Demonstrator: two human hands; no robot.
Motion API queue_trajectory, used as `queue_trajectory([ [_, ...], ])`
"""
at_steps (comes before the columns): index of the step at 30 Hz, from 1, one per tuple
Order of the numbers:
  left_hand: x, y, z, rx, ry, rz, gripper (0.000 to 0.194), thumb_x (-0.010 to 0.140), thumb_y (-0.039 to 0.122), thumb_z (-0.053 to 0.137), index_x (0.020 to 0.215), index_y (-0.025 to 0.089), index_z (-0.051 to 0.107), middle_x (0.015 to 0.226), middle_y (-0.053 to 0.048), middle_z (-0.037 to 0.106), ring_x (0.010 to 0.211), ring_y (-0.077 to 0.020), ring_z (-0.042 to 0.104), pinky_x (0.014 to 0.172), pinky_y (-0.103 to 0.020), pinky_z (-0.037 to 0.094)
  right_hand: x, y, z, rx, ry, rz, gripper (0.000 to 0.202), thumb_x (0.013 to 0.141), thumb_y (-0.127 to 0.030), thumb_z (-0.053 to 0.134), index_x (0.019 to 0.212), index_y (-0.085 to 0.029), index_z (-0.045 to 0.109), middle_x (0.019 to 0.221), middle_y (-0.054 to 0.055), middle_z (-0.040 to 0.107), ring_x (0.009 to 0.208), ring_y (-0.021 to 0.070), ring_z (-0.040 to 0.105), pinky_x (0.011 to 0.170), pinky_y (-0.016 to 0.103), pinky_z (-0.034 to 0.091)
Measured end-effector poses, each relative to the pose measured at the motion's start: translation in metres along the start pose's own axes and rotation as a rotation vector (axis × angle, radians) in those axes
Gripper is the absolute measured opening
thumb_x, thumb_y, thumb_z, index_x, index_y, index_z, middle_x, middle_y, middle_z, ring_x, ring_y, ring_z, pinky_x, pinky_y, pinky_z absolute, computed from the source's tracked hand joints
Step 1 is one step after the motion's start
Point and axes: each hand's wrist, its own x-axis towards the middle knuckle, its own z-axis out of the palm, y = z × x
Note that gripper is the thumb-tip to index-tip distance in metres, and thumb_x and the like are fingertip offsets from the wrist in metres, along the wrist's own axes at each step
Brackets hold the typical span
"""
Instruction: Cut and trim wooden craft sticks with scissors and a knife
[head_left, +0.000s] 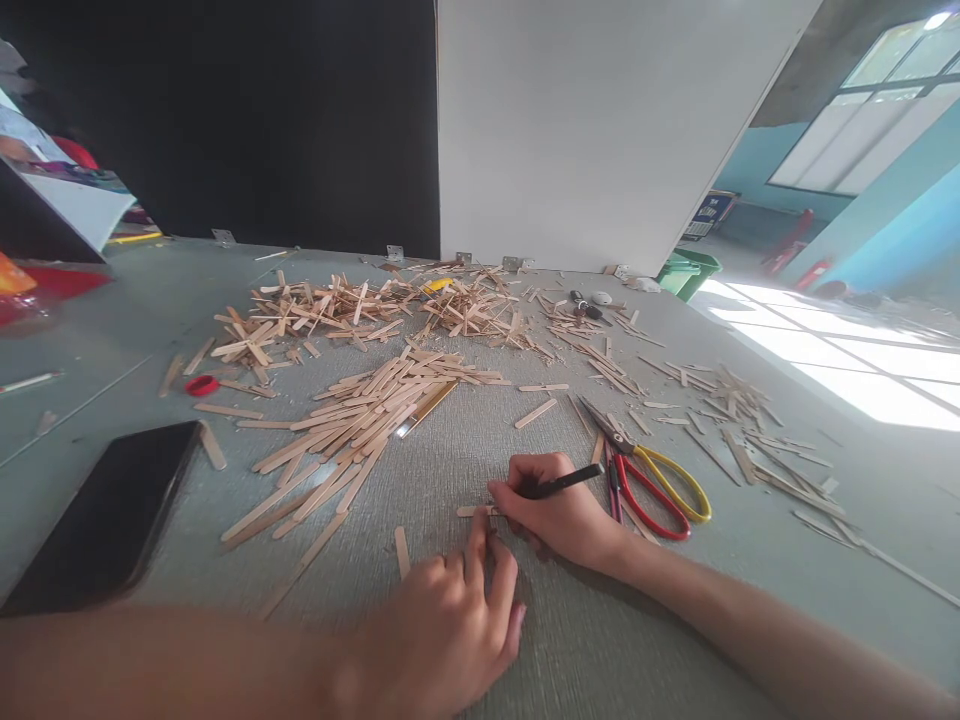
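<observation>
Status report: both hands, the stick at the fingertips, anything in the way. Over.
Right hand gripping black pen. Left hand touching small wooden stick. Scissors lie beyond right hand, off to the right, clear of the stick.

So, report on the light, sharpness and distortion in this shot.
In the head view, the sunlit patch at right is blown out; the window glares; the left forearm looks soft; apparent wide-angle distortion leans the white panel's right edge; the right hand and black pen read fairly clearly.
</observation>
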Motion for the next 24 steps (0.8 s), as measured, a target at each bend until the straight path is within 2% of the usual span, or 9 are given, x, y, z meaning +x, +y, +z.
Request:
queue_trajectory([
  [9, 0.000, 0.001, 0.000, -0.034, 0.013, -0.012, 0.043, 0.091, 0.031, 0.061, 0.117, -0.001, 0.074, 0.117, -0.034, 0.075, 0.067, -0.0288, 0.080, 0.047, -0.032, 0.062, 0.000, -0.001, 0.000, 0.008, 0.001, 0.013, 0.034, 0.091, -0.031, 0.067, 0.063, -0.023, 0.049, 0.047, -0.006, 0.055, 0.032, 0.0076, 0.046, 0.029, 0.017, 0.030],
  [14, -0.001, 0.000, 0.001, -0.040, 0.028, -0.020, 0.042, 0.089, 0.030, 0.063, 0.116, -0.001, 0.074, 0.117, -0.035, 0.074, 0.063, -0.0284, 0.079, 0.045, -0.032, 0.062, -0.002, -0.009, -0.002, 0.061, -0.009, 0.031, 0.026, 0.094, -0.041, 0.066, 0.079, -0.023, 0.056, 0.054, -0.008, 0.058, 0.032, 0.0082, 0.044, 0.030, 0.019, 0.030],
  [17, -0.001, -0.001, 0.003, -0.037, 0.032, -0.011, 0.042, 0.089, 0.031, 0.065, 0.115, 0.000, 0.075, 0.117, -0.034, 0.075, 0.063, -0.0287, 0.079, 0.045, -0.032, 0.062, -0.003, -0.016, -0.010, -0.033, 0.055, -0.088, 0.021, 0.093, -0.040, 0.070, 0.085, -0.022, 0.063, 0.063, -0.005, 0.064, 0.049, 0.0113, 0.056, 0.044, 0.022, 0.042],
  [20, -0.001, -0.001, 0.004, -0.032, 0.008, 0.014, 0.043, 0.091, 0.033, 0.062, 0.117, 0.000, 0.075, 0.118, -0.035, 0.074, 0.064, -0.0288, 0.079, 0.047, -0.032, 0.063, -0.001, -0.021, -0.022, -0.315, 0.173, -0.225, 0.010, 0.093, -0.028, 0.068, 0.099, -0.021, 0.071, 0.083, 0.002, 0.074, 0.069, 0.0155, 0.065, 0.063, 0.027, 0.050],
  [24, -0.001, -0.002, 0.005, -0.017, -0.017, 0.028, 0.044, 0.093, 0.033, 0.060, 0.118, 0.000, 0.075, 0.120, -0.036, 0.072, 0.062, -0.0288, 0.079, 0.047, -0.033, 0.063, 0.006, -0.025, -0.035, -0.483, 0.277, -0.187, 0.049, 0.091, -0.014, 0.061, 0.139, -0.021, 0.063, 0.110, 0.005, 0.079, 0.070, 0.0157, 0.067, 0.068, 0.030, 0.053],
])
